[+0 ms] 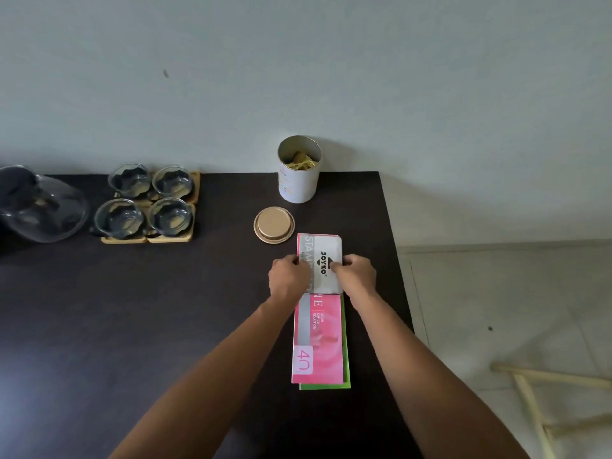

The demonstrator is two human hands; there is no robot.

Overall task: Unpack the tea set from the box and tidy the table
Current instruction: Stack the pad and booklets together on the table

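With the four clear glass cups [145,202] on wooden coasters already out, well to the left of the left hand [288,276], tidying seems underway: it and the right hand [356,273] pinch the small white printed packet [326,263] atop the pink folder [319,339], next squaring the stack.

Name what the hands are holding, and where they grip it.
Both hands, left and right, grip the white Joyko packet by its two side edges, atop the pink booklet.

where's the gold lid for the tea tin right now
In the head view the gold lid lies flat on the dark table, right of centre, just in front of the open white tin and beside the pink booklet's far end.
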